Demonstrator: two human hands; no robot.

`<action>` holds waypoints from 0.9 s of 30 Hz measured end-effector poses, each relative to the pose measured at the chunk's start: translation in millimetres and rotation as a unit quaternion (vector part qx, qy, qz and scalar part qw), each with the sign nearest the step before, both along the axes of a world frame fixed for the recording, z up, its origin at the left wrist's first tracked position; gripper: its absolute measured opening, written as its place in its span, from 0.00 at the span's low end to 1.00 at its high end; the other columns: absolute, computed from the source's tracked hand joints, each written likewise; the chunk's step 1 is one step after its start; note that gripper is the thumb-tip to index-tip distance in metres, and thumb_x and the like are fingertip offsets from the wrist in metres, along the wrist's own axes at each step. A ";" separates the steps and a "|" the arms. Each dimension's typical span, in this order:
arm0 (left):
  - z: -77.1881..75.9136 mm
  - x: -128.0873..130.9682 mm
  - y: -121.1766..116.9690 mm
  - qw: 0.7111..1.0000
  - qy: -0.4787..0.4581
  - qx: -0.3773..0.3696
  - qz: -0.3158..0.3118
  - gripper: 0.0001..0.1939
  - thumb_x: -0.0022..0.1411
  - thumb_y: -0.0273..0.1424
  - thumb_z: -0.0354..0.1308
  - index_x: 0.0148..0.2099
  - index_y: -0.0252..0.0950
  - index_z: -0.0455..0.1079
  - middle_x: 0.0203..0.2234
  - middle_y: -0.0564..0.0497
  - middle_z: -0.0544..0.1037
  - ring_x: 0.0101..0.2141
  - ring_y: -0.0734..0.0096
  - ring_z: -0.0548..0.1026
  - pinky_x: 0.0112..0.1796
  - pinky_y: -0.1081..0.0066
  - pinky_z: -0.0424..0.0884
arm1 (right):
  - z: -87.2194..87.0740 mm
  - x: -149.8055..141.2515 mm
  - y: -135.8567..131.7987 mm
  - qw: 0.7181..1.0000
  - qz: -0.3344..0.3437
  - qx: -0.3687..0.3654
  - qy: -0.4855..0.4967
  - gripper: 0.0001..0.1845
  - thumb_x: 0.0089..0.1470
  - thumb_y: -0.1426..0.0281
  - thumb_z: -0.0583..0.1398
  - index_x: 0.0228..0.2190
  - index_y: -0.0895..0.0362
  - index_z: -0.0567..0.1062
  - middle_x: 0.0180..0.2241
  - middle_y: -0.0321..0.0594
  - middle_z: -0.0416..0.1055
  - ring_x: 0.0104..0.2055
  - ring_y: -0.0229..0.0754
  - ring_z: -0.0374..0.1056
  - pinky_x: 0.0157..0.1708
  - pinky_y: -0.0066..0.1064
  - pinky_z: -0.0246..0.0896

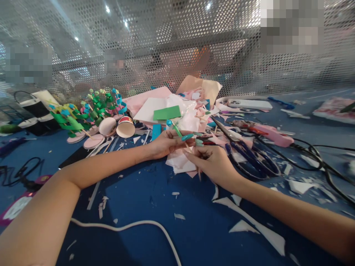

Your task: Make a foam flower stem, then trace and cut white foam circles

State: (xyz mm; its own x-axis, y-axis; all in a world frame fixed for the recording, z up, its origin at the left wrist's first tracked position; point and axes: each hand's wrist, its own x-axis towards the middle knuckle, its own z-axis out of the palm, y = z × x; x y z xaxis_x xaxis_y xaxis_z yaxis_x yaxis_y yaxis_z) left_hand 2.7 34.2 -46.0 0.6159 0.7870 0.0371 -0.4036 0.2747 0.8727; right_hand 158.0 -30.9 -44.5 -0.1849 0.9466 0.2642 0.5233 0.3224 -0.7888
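Note:
In the middle of the head view, a thin wooden stick slants between my hands, with a green paper strip round its upper part and a blue paper piece at the tip. My left hand is closed on the stick near the green strip. Lower down, my right hand pinches the same stick, its fingertips close to those of the left. A flat green paper piece and a blue one lie just beyond. White and pink paper scraps rest under my hands.
Large blue-handled scissors and a pink glue gun with a black cable lie right. Finished-looking paper plants on round bases and a paper cup stand left. A white cable crosses the front. Perforated metal mesh rises behind.

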 end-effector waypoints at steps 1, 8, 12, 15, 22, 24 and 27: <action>0.2 -0.2 0.2 1.000 0.000 -0.006 -0.006 0.20 0.33 0.30 0.73 0.34 0.33 0.76 0.26 0.50 0.80 0.31 0.71 0.78 0.40 0.72 0.70 | 0.1 0.3 0.2 1.000 0.006 -0.012 0.011 0.24 0.50 0.62 0.57 0.09 0.56 0.59 0.09 0.32 0.59 0.13 0.31 0.55 0.17 0.25 0.49; 1.8 -0.3 -0.5 1.000 0.004 -0.007 -0.029 0.19 0.39 0.28 0.71 0.38 0.32 0.75 0.26 0.48 0.80 0.37 0.65 0.78 0.46 0.66 0.68 | 2.0 0.4 -1.2 0.995 0.009 -0.074 0.059 0.23 0.48 0.61 0.59 0.08 0.56 0.61 0.08 0.33 0.62 0.11 0.31 0.57 0.15 0.24 0.51; 0.9 0.8 -1.6 1.000 0.007 0.013 -0.015 0.20 0.39 0.31 0.71 0.38 0.33 0.75 0.27 0.48 0.80 0.37 0.67 0.78 0.45 0.67 0.68 | 1.5 0.1 -1.0 0.994 0.007 -0.075 0.076 0.24 0.45 0.60 0.61 0.07 0.56 0.62 0.08 0.35 0.62 0.12 0.32 0.59 0.15 0.24 0.54; 0.4 2.9 -2.8 0.999 0.011 0.036 0.019 0.20 0.38 0.30 0.71 0.37 0.33 0.75 0.28 0.50 0.79 0.34 0.70 0.77 0.43 0.68 0.68 | -0.7 -0.2 -0.1 0.995 0.006 -0.070 0.077 0.24 0.44 0.61 0.62 0.07 0.56 0.60 0.08 0.34 0.62 0.12 0.32 0.59 0.15 0.24 0.53; -3.4 5.5 0.5 0.997 0.019 0.043 0.058 0.22 0.31 0.32 0.73 0.32 0.32 0.75 0.24 0.52 0.79 0.28 0.76 0.75 0.39 0.72 0.69 | -1.2 -1.6 -1.7 0.998 -0.003 -0.036 0.058 0.25 0.41 0.59 0.63 0.08 0.56 0.58 0.08 0.33 0.60 0.12 0.32 0.57 0.13 0.24 0.50; -4.4 4.6 1.4 0.997 0.018 0.049 0.054 0.22 0.30 0.33 0.73 0.32 0.32 0.75 0.24 0.52 0.78 0.28 0.76 0.75 0.39 0.71 0.69 | 0.6 -2.4 -2.9 0.998 -0.006 -0.027 0.048 0.26 0.41 0.57 0.63 0.08 0.55 0.57 0.08 0.33 0.59 0.12 0.32 0.56 0.12 0.24 0.50; -4.6 2.6 0.6 0.997 0.023 0.062 0.030 0.22 0.32 0.34 0.73 0.33 0.32 0.75 0.23 0.52 0.78 0.28 0.76 0.76 0.40 0.71 0.68 | 1.8 -3.4 -3.6 0.999 -0.011 -0.017 0.038 0.28 0.41 0.54 0.62 0.07 0.55 0.57 0.07 0.35 0.61 0.11 0.33 0.57 0.12 0.25 0.52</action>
State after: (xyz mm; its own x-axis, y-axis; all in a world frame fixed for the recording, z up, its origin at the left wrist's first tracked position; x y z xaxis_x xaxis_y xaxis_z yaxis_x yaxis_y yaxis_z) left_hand 5.3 34.8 -50.7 0.5706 0.8139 0.1093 -0.3742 0.1392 0.9168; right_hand 154.6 -34.6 -42.6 -0.1453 0.9586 0.2451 0.4676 0.2848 -0.8368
